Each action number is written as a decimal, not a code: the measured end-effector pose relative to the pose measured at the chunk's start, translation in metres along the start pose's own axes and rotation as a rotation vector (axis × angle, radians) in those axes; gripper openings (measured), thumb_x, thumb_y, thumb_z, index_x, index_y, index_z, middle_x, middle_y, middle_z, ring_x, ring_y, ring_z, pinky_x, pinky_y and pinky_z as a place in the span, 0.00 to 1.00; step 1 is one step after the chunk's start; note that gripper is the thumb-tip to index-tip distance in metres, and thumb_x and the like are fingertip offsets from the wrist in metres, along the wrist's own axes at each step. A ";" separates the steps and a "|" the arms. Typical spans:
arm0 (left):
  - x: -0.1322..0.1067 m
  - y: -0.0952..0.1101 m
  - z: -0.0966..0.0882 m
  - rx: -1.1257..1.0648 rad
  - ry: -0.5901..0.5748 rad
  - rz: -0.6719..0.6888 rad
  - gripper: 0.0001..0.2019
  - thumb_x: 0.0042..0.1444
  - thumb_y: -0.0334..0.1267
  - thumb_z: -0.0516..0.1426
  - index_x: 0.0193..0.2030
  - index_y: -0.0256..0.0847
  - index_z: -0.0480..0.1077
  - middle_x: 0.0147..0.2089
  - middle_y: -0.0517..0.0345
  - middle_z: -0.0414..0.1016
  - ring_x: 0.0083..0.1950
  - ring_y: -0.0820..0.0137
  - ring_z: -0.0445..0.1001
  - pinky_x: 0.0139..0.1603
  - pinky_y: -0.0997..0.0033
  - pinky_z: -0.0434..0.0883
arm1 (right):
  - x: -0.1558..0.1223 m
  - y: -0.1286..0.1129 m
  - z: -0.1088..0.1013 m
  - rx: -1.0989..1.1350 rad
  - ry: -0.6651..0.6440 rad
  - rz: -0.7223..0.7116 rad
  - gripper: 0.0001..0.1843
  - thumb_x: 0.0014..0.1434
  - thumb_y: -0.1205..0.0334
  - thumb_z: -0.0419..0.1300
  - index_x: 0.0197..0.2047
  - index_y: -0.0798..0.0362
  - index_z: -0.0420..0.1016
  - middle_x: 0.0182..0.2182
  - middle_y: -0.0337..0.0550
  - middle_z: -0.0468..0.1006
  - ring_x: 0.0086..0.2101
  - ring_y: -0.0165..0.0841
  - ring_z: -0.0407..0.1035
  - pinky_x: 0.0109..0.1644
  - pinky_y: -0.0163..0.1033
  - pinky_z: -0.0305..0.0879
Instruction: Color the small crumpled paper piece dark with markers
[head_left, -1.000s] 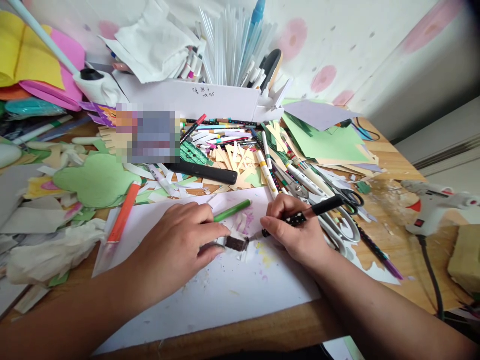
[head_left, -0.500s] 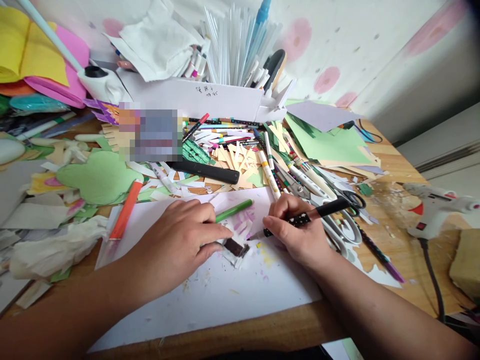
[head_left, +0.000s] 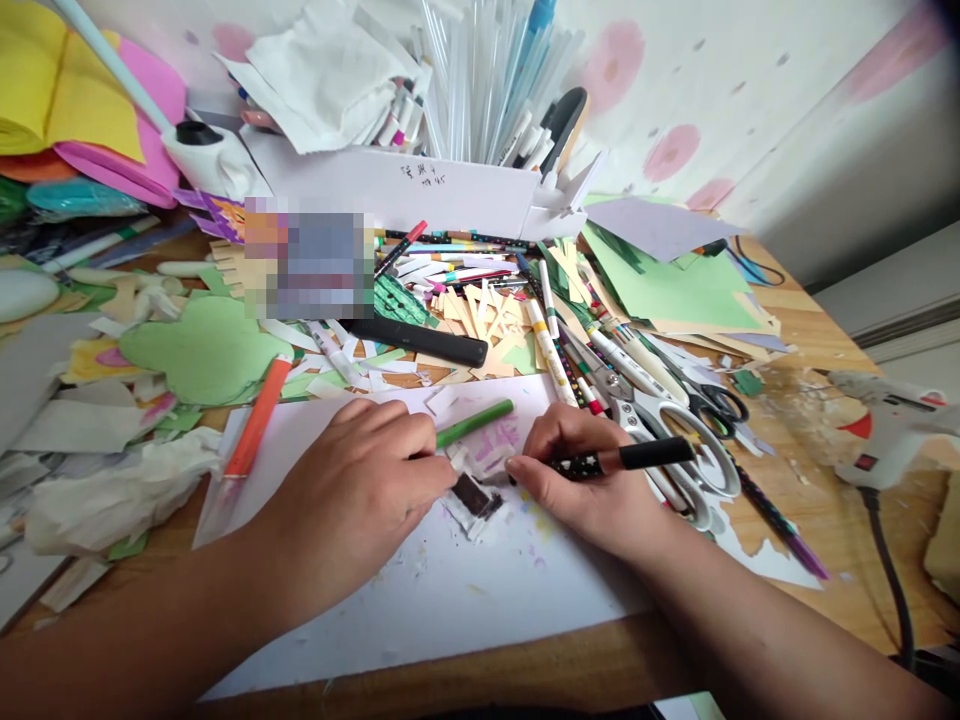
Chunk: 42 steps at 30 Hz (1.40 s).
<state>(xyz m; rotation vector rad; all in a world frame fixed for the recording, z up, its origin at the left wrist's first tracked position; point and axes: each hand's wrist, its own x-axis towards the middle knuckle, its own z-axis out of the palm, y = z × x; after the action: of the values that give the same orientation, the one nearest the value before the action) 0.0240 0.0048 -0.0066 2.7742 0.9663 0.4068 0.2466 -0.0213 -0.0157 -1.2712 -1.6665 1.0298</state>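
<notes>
My left hand (head_left: 360, 490) lies palm down on a white sheet (head_left: 450, 590), its fingertips pressing the edge of a small paper piece with a dark coloured patch (head_left: 474, 497). A green marker (head_left: 472, 423) pokes out from under the fingers. My right hand (head_left: 592, 485) is closed round a black pen with white dots (head_left: 622, 459), held almost flat. Its tip sits just right of the small paper piece.
Scissors (head_left: 675, 440) lie just behind my right hand. A glue gun (head_left: 892, 430) with a cord rests at the right. A black marker (head_left: 420, 340), an orange pen (head_left: 259, 415), paper scraps and a white box of pens (head_left: 397, 185) crowd the back.
My right hand has turned the pen flatter and slid slightly left towards the small paper piece. The view has shifted a little; my left hand stays pressed in place.
</notes>
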 end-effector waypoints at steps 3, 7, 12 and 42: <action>-0.001 0.000 0.001 -0.013 -0.004 -0.005 0.10 0.57 0.29 0.55 0.31 0.45 0.76 0.27 0.59 0.66 0.32 0.67 0.62 0.34 0.65 0.55 | 0.001 -0.001 0.000 0.048 0.029 0.025 0.15 0.52 0.62 0.62 0.20 0.51 0.61 0.16 0.33 0.64 0.18 0.25 0.56 0.21 0.32 0.53; 0.000 0.000 0.000 -0.021 -0.033 -0.012 0.09 0.56 0.29 0.57 0.29 0.44 0.76 0.27 0.59 0.66 0.32 0.67 0.62 0.34 0.65 0.55 | 0.001 0.000 0.002 -0.017 0.029 0.008 0.13 0.52 0.59 0.65 0.23 0.53 0.65 0.18 0.34 0.66 0.20 0.26 0.58 0.22 0.32 0.54; 0.001 -0.001 0.000 -0.025 -0.038 -0.022 0.09 0.56 0.28 0.56 0.30 0.45 0.76 0.27 0.59 0.65 0.32 0.68 0.62 0.34 0.66 0.55 | 0.000 -0.002 0.001 0.039 -0.008 0.029 0.14 0.52 0.61 0.63 0.21 0.52 0.63 0.17 0.33 0.65 0.18 0.25 0.56 0.20 0.31 0.53; 0.001 -0.001 0.001 -0.015 -0.070 -0.013 0.09 0.57 0.30 0.55 0.29 0.44 0.73 0.28 0.60 0.66 0.34 0.67 0.62 0.36 0.64 0.55 | 0.000 -0.003 0.000 0.064 -0.031 0.032 0.15 0.52 0.61 0.63 0.20 0.51 0.60 0.16 0.34 0.65 0.19 0.25 0.56 0.20 0.32 0.53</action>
<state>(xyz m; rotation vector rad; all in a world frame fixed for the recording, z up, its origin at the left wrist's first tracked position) 0.0244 0.0059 -0.0081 2.7473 0.9604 0.3119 0.2460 -0.0223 -0.0127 -1.2492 -1.6285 1.1181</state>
